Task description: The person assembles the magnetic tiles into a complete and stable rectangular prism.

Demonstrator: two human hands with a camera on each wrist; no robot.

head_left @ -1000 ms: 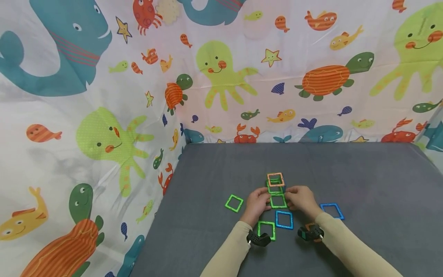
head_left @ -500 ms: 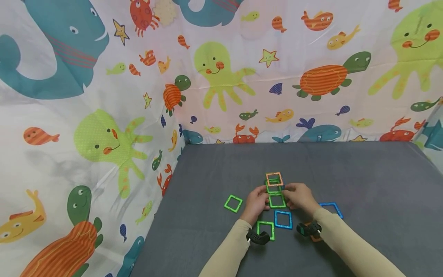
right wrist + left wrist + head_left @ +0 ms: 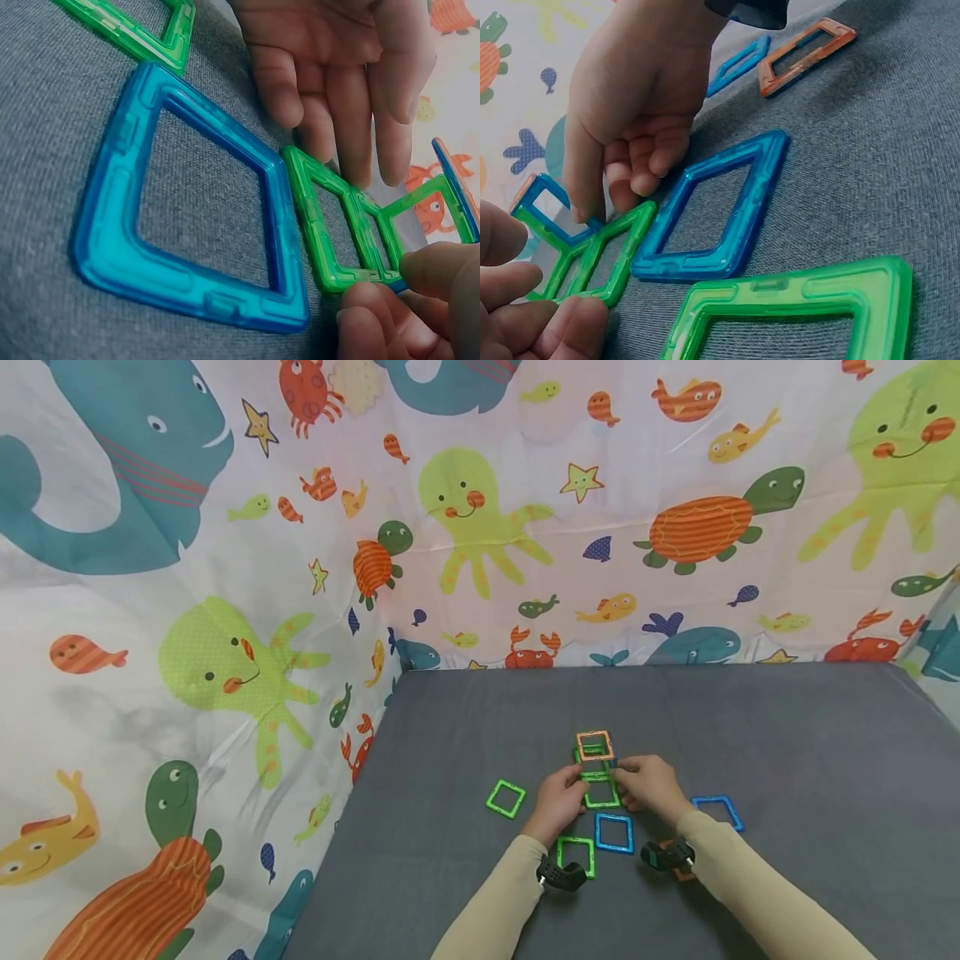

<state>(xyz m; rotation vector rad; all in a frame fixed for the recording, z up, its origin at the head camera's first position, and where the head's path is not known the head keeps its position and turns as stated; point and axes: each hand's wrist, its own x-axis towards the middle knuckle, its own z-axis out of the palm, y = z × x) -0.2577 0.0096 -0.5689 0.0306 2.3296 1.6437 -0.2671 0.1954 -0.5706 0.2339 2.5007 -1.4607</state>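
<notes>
Square magnetic tiles form a small structure, with a green tile point(image 3: 602, 806) lying flat at its near end. Behind that tile, an orange tile point(image 3: 596, 758) and a blue tile point(image 3: 551, 187) stand up from the green ones. My left hand point(image 3: 557, 803) is at the flat green tile's left side, its fairly straight fingers point(image 3: 349, 127) right at the edge. On the other side, my right hand point(image 3: 651, 785) pinches the blue tile's lower corner between thumb and fingers. Part of that corner is hidden by the fingers in the right wrist view.
A loose blue tile point(image 3: 614, 852) and a green tile point(image 3: 576, 841) lie nearer the body. Another green tile point(image 3: 506, 799) rests at the left. Beyond the right forearm is a blue tile point(image 3: 717, 800); an orange tile point(image 3: 806, 56) lies partly under that wrist.
The left fingertips have shifted slightly over the edge of the flat green tile. The right hand stays at the structure's right side, and the loose tiles have not moved.
</notes>
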